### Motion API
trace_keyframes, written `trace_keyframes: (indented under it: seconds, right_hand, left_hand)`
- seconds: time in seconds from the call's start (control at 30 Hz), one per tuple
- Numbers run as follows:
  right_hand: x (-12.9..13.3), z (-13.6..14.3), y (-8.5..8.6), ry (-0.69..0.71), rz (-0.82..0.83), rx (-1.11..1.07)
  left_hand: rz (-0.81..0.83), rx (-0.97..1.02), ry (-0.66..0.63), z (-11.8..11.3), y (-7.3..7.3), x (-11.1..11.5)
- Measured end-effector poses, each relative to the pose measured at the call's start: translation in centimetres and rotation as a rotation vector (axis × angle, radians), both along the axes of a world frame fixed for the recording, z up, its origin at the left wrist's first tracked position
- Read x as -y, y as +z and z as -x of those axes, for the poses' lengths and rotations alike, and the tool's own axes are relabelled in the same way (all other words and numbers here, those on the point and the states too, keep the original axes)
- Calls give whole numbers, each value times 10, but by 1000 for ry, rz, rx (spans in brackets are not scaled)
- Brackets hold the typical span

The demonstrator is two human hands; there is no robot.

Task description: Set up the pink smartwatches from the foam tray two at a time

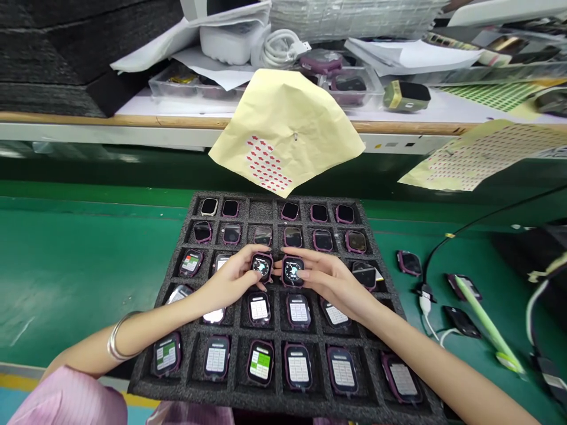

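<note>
Fingers of the left hand point(234, 277) are pinched on a square, purple-framed smartwatch point(262, 267) just left of the frame's centre; just beside it, the fingers of the right hand point(331, 278) are clamped on a second purple-framed smartwatch point(293, 270). Both are held with lit dials up, thumbs at the edges, probably so the two screens can be seen together. Below them, a black foam tray point(248, 399) spans the lower middle of the green bench point(88, 260), its compartments likely keeping the watches from knocking. Its back row holds five watches, the next row six and the front row six, all face up; the arms partly hide the rows between, so I cannot tell the total. At the right lie two loose watches point(409, 263), one under a light-green stick point(487, 324), and one flat black device point(465, 324).
</note>
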State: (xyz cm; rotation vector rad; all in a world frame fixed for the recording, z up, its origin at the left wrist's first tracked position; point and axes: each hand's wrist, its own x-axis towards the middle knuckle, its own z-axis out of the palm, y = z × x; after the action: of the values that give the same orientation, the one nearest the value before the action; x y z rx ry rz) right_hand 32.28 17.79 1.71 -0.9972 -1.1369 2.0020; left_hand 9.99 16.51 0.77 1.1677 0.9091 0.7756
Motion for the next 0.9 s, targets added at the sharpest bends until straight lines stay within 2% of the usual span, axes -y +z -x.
trace_keyframes:
  seconds: [0.17, 0.53, 0.73, 0.9]
  right_hand:
    - [0, -1, -5, -9, -132, 55]
    - [1, -1, -4, -19, -138, 31]
    - [4, 3, 1, 41, 14, -131]
    - [2, 1, 1, 94, -44, -104]
  left_hand:
    - [12, 23, 4, -2, -1, 1]
    - [13, 5, -8, -3, 1, 3]
    - [-184, -195, 57, 1, -4, 3]
    - [-246, -262, 56, 1, 0, 3]
